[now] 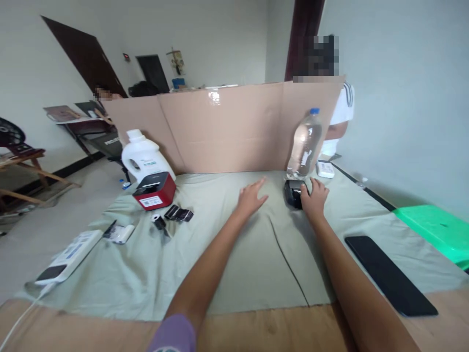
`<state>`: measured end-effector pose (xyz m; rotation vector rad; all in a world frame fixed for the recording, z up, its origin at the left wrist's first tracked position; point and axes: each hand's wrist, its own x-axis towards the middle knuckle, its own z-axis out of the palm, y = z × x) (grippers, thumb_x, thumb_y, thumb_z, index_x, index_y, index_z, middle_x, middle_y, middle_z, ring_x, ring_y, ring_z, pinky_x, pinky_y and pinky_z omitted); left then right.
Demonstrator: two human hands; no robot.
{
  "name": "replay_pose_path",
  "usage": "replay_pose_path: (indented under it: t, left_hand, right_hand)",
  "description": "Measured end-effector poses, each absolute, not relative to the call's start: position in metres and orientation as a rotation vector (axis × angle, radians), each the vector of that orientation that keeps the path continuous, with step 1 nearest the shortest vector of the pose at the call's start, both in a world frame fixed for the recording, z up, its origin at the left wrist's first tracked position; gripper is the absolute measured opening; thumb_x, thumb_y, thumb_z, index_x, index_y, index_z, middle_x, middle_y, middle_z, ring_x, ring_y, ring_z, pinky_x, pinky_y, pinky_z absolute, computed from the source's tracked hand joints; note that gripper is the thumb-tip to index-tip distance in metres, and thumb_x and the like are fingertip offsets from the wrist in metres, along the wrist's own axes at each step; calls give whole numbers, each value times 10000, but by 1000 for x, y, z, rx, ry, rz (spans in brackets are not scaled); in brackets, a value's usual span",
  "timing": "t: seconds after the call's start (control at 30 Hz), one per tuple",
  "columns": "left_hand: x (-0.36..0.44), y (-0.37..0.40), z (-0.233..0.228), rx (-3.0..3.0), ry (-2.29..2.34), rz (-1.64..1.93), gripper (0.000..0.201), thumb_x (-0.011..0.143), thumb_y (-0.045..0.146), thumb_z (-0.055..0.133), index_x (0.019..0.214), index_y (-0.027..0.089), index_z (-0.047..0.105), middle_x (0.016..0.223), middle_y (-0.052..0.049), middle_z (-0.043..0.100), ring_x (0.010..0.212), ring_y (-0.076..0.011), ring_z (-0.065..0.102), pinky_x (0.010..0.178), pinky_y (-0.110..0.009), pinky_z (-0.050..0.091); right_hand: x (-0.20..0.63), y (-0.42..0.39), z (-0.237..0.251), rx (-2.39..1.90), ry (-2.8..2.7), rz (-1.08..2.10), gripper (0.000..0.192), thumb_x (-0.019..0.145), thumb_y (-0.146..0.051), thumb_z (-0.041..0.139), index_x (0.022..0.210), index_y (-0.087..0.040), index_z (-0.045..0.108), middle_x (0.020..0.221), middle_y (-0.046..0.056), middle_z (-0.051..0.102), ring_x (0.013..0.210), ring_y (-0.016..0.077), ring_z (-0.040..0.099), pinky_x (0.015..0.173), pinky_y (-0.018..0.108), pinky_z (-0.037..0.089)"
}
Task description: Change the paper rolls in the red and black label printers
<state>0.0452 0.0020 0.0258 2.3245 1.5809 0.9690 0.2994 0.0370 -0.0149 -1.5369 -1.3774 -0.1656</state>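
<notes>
My right hand is at the right end of a small glossy black device. Its thumb lies against the near side, and the other fingers curl around the end. What kind of device it is, I cannot make out. Left of it, my left hand hovers over the cloth, fingers spread and holding nothing. Just behind the black device stands an upright clear bottle with a blue cap. A thin dark line, cord or seam, runs down the green-grey cloth between my forearms.
At left are a white jug, a red-and-black box, small black items and a white power strip. A cardboard panel closes off the back. A black phone-like slab and green stool are right. People sit beyond.
</notes>
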Motion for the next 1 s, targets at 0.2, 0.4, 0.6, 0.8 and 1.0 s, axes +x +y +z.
replay_pose_path:
  t: [0.2,0.4,0.6,0.8,1.0]
  left_hand:
    - [-199,-40,55,1888,1917,1812,472,907,303,613,1360,173,582,1398,-111,618,1336,-274,535,1170,-461,375]
    - [-346,-38,17,827,2046,2183,443,943,316,579,1335,116,530,1461,-187,537,1386,-312,491,1194,-472,340]
    - [-368,-16,-26,733,1900,2048,378,947,319,560,1268,130,625,1361,-129,647,1307,-256,581,1147,-418,425]
    - [-365,-21,-33,802,1722,2037,420,919,354,618,1294,170,664,1394,-84,634,1347,-236,554,1165,-379,408]
    - [-318,-20,19,1140,1682,1966,371,908,328,629,1244,196,713,1307,-46,694,1286,-244,605,1148,-379,428]
  right_hand:
    - [189,9,1,-1145,-1682,-67,418,902,-407,516,1221,-172,651,1212,165,637,1160,317,551,1030,514,415]
    - [-12,10,-1,-816,-1886,598,387,882,-346,586,1247,-234,650,1227,116,659,1133,266,614,1031,478,473]
    - [-178,47,-15,-736,-1896,1128,688,766,-296,758,1416,-258,535,1401,79,602,1293,293,554,1133,512,412]
    - [-229,65,-37,-547,-1787,1281,1150,598,-413,896,1556,-209,292,1446,103,553,1339,298,521,1186,499,367]
    - [-181,52,-20,-452,-1635,1253,1102,681,-563,823,1565,-267,236,1452,89,549,1287,267,565,1138,479,441]
